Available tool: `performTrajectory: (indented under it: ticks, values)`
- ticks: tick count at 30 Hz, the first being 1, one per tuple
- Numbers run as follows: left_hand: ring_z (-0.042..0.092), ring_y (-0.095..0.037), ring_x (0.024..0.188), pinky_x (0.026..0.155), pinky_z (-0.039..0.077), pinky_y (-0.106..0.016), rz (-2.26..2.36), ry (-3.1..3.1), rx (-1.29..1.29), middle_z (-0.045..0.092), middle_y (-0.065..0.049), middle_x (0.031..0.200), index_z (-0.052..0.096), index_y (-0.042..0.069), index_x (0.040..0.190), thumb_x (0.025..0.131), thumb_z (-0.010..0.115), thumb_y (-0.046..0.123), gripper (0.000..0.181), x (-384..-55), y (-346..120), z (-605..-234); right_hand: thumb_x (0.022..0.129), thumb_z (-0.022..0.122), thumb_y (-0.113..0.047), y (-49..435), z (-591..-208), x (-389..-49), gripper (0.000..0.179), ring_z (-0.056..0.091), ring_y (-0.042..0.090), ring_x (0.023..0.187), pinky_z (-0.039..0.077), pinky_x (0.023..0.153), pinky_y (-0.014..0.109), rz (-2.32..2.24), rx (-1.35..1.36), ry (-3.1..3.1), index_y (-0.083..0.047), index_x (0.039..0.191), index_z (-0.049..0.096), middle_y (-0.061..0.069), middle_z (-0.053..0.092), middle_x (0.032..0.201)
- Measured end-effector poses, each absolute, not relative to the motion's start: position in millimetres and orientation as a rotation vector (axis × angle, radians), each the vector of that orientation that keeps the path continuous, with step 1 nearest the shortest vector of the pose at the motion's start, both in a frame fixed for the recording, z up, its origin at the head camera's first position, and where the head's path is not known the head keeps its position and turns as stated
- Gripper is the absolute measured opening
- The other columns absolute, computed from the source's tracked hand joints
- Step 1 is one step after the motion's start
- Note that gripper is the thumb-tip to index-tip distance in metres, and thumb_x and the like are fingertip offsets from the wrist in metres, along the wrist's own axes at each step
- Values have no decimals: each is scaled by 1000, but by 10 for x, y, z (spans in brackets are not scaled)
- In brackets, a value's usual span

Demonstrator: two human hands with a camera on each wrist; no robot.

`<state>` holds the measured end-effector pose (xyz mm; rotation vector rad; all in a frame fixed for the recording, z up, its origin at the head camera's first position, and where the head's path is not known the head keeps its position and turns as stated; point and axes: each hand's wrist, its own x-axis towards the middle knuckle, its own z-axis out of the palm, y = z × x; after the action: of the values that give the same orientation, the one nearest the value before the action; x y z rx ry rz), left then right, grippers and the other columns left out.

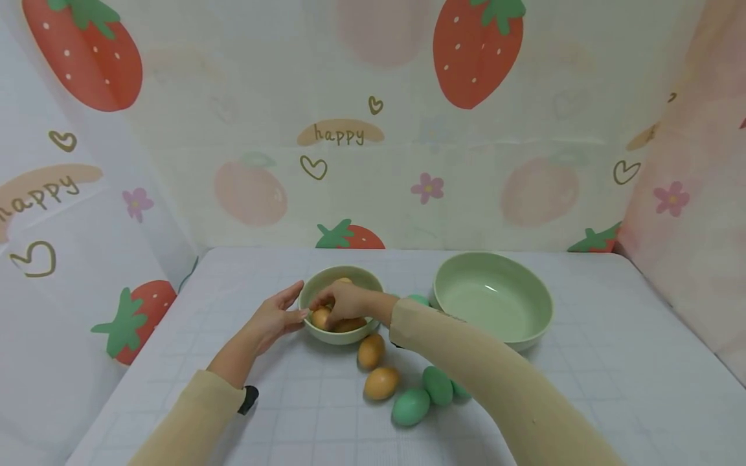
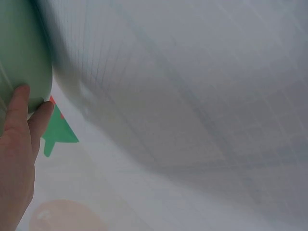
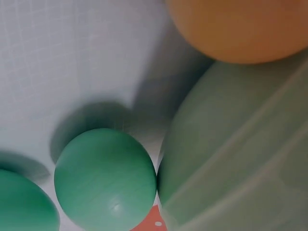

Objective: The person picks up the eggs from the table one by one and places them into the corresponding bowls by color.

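Left hand (image 1: 276, 321): fingers extended, touching the small bowl (image 1: 338, 338) at its left. Right hand (image 1: 348, 301): inside that bowl, fingers bent at a brown egg (image 1: 321, 318); hold cannot be confirmed. Rightward: two loose eggs (image 1: 381, 384), green eggs (image 1: 410, 407), large bowl (image 1: 495, 291).

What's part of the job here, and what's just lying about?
Apparently part of the job:
small bowl, touched by the left hand
brown eggs inside, where the right hand reaches
loose brown eggs, probably

Seemingly lying about, perhaps for later:
larger bowl
green eggs

Only decoration: strawberry backdrop
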<state>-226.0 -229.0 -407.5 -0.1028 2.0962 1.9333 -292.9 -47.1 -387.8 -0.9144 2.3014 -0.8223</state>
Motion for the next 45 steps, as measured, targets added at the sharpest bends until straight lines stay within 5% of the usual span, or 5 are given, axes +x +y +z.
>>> performTrajectory:
  ticks: [12, 22, 26, 34, 45]
  values:
    - [27, -32, 141, 107, 39, -42, 1924, 2100, -120, 2, -12, 162, 12, 8, 156, 98, 53, -1, 72, -2280, -2275, -4036, 83, 78, -9, -271, -3787, -2964, 52, 52, 14, 109, 45, 79, 17, -967, -922, 2296, -12, 132, 62, 4, 59, 134]
    - [26, -33, 141, 108, 37, -44, 1934, 2094, -129, 1, -13, 162, 11, 8, 156, 98, 51, -4, 72, -2284, -2280, -4039, 89, 69, -3, 76, -3600, -2830, 41, 55, 20, 65, 46, 55, 24, -1201, -814, 2232, -2, 129, 62, 16, 63, 122]
    - [22, -33, 143, 107, 38, -43, 1925, 2102, -125, 1, -13, 162, 11, 8, 156, 98, 52, -3, 72, -2274, -2297, -4056, 90, 67, -1, 242, -3578, -2736, 38, 57, 25, 69, 48, 57, 26, -1254, -838, 2209, 2, 127, 62, 12, 65, 103]
    - [19, -34, 144, 107, 39, -43, 1917, 2112, -91, 1, -15, 161, 10, 5, 156, 98, 52, -3, 72, -2246, -2280, -4048, 89, 68, 1, 561, -3610, -2580, 35, 59, 16, 70, 48, 64, 22, -1244, -921, 2189, 7, 123, 62, 3, 64, 87]
    - [19, -34, 144, 107, 39, -43, 1926, 2098, -106, 0, -14, 162, 10, 6, 156, 97, 52, -4, 73, -2237, -2256, -4053, 84, 73, -1, 773, -3835, -2464, 38, 65, 15, 84, 53, 73, 21, -1092, -926, 2176, 2, 121, 66, 19, 64, 123]
